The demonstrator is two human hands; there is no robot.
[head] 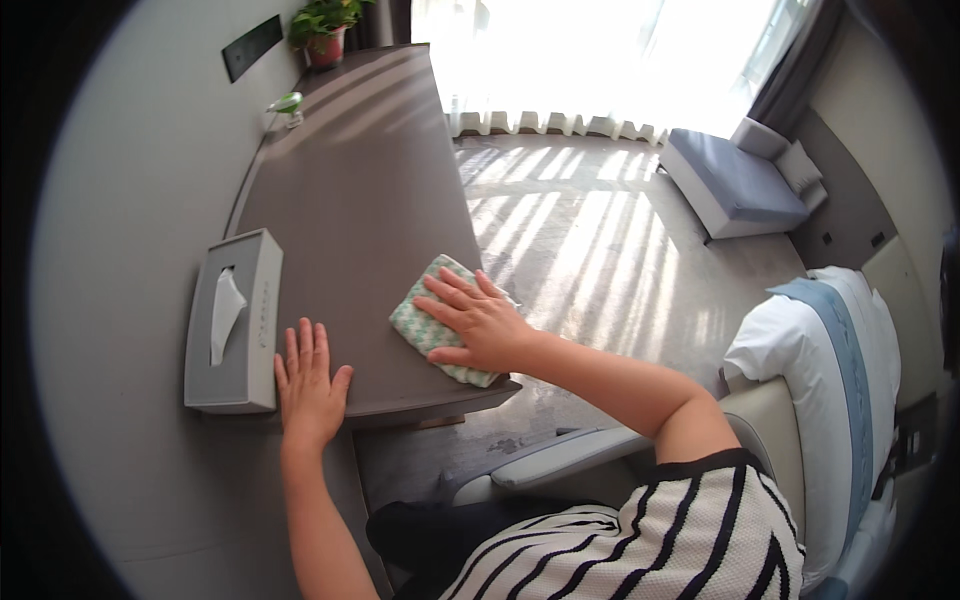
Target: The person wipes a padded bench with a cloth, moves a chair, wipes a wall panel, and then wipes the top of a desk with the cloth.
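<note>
A folded green-and-white patterned cleaning cloth (pixel 421 324) lies against the top of a dark desk (pixel 360 187), at its right edge near the front corner. Spread over it, my right hand (pixel 472 319) holds the cloth down with the palm, thumb towards the front. My left hand (pixel 311 382) rests on the desk by the front edge, fingers a little apart and nothing in it. Just left of it stands a grey and white tissue box (pixel 268 330) with a white tissue (pixel 226 311) poking from its slot. The cloth's middle is hidden beneath my right hand.
A potted plant (pixel 325 49) and a small green-and-white object (pixel 289 107) stand along the wall side of the desk. Beneath my right arm is a padded chair (pixel 570 454). A bed (pixel 780 345) and a grey-blue chaise (pixel 739 176) are to the right, with a bright curtained window (pixel 570 67) beyond.
</note>
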